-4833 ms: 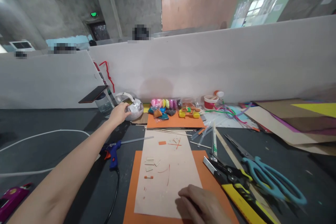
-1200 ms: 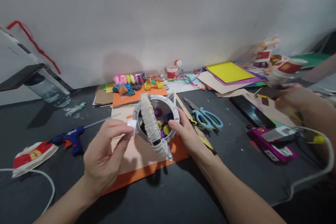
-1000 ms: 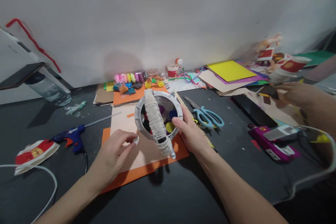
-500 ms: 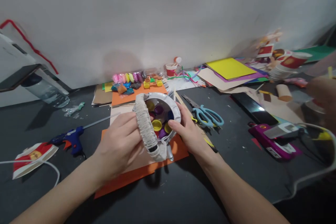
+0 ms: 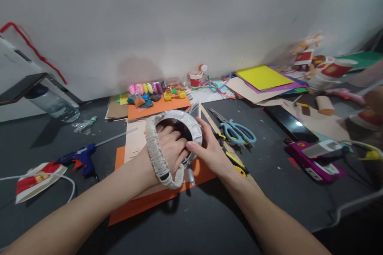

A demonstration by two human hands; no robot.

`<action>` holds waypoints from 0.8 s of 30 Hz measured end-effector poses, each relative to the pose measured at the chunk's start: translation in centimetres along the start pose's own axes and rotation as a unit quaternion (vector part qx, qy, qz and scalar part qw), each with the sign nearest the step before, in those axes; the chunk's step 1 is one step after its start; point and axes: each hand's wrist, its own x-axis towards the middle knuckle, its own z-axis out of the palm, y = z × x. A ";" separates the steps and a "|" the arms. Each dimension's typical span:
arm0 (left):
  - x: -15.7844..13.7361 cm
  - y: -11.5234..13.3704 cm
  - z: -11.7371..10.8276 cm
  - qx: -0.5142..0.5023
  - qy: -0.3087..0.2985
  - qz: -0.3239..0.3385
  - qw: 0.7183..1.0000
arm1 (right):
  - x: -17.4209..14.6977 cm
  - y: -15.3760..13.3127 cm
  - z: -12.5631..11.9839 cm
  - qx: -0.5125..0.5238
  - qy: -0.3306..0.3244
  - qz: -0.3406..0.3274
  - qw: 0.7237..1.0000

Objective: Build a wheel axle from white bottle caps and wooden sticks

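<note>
A small round basket (image 5: 194, 124) with a pale grey rim is tilted toward me above the paper sheets. Its arched handle (image 5: 153, 149) is wrapped in off-white yarn. My left hand (image 5: 172, 147) passes under the handle and into the basket's mouth, fingers somewhat spread and fingertips hidden inside; it covers the contents. With its thumb over the rim and fingers round the outside, my right hand (image 5: 209, 147) grips the basket. Orange paper (image 5: 143, 207) and a pale sheet lie beneath.
At left are a blue glue gun (image 5: 85, 159), a flattened red-and-white cup (image 5: 38, 179) and a water bottle (image 5: 54, 103). Blue scissors (image 5: 237, 131) and a yellow-black cutter (image 5: 236, 163) lie right. Farther right are a phone (image 5: 290, 123), a purple power strip (image 5: 314, 163) and a co-worker's blurred hand.
My left hand has let go of the handle's outer side and reached into the basket, covering the coloured bottle caps seen there before. The handle shifted slightly left; my right hand kept its grip.
</note>
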 end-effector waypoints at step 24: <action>-6.6 -1.3 -0.2 -0.146 0.245 -0.015 0.958 | 0.8 -0.1 -0.2 0.061 0.052 0.035 0.996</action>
